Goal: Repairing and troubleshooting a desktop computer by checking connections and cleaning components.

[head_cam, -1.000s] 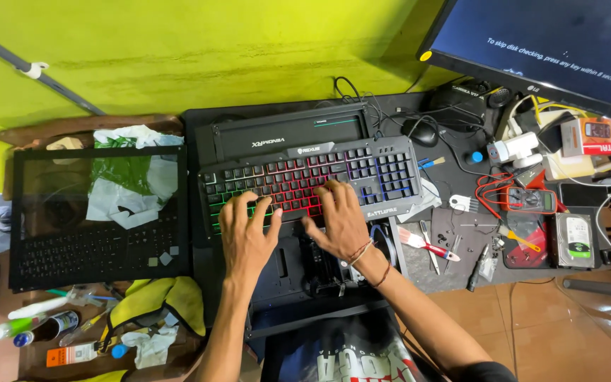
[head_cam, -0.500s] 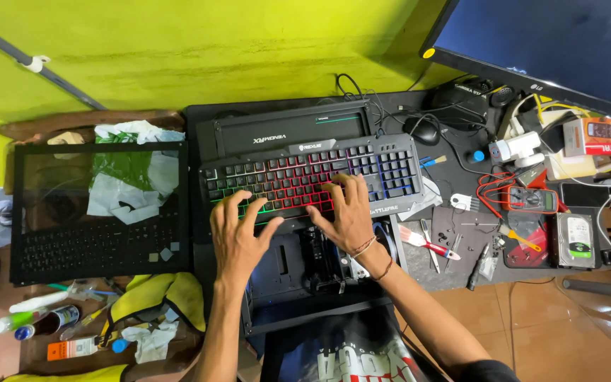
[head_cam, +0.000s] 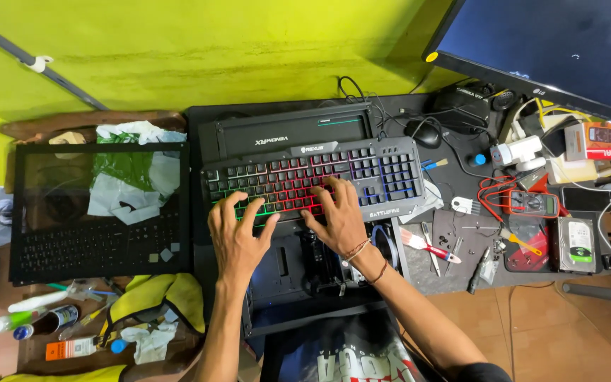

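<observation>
Head view, current position. Both hands rest on the backlit keyboard (head_cam: 312, 181), which lies across the top of an open black computer case (head_cam: 319, 272) on the dark table (head_cam: 454, 272). The left hand (head_cam: 237, 233) covers the lower-left keys with fingers spread. The right hand (head_cam: 339, 218) covers the centre keys near the lower edge. Neither hand grasps anything: each grip is released, palm down, with fingertips touching the keys.

Change against the earlier pictures. One second ago the left hand lay slightly lower and the right hand reached further up the key rows. The right hand has since drawn back toward the front row, and the left-hand fingers have spread wider. The keyboard, the case and all surrounding items have not moved. Judgement: typing is in progress, and the input is not yet shown to be finished.

Surroundings. A monitor (head_cam: 553, 49) stands at the upper right. A laptop (head_cam: 97, 212), lid open, lies well to the left. A multimeter (head_cam: 532, 204) and a bare hard drive (head_cam: 578, 244) lie to the right, apart from both hands.
</observation>
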